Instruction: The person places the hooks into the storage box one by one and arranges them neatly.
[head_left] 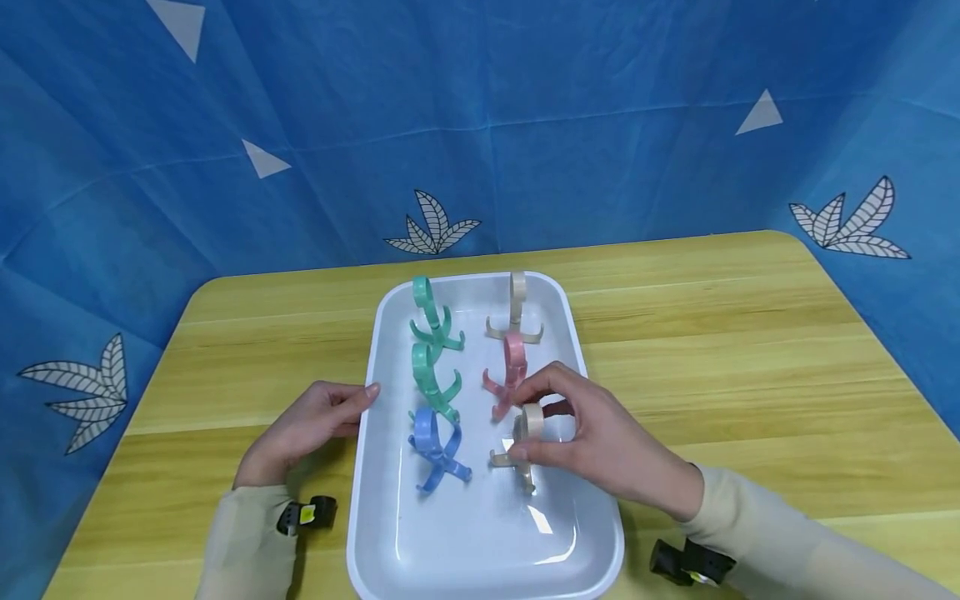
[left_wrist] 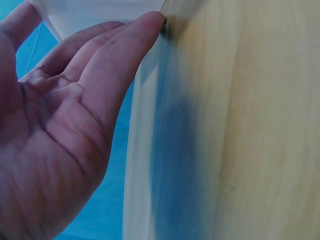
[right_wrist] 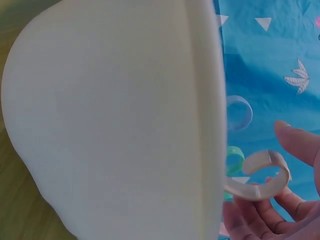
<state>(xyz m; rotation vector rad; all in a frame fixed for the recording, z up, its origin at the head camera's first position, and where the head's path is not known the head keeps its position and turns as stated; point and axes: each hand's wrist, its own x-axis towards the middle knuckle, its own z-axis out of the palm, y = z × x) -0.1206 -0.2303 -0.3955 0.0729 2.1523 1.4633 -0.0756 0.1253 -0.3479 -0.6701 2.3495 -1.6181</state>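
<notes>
My right hand (head_left: 592, 425) is around a beige claw hook (head_left: 532, 423), a curved open ring above several prongs, standing in a white tray (head_left: 480, 550). In the right wrist view the fingers are at the hook's ring (right_wrist: 272, 187), while the thumb (right_wrist: 300, 142) is apart from it. With thumb on the rim and fingers beneath, my left hand (head_left: 315, 425) pinches the tray's left edge. Near the right hand stands a pink claw hook (head_left: 515, 354), with another beige one (head_left: 517, 300) behind. Two green hooks (head_left: 423, 367) and a blue one (head_left: 426, 429) line the left side.
The tray lies on a wooden table (head_left: 735, 350). A blue cloth (head_left: 570, 150) with leaf and triangle prints hangs behind it. Small black wrist cameras sit by the left sleeve (head_left: 251, 533) and the right sleeve (head_left: 765, 517).
</notes>
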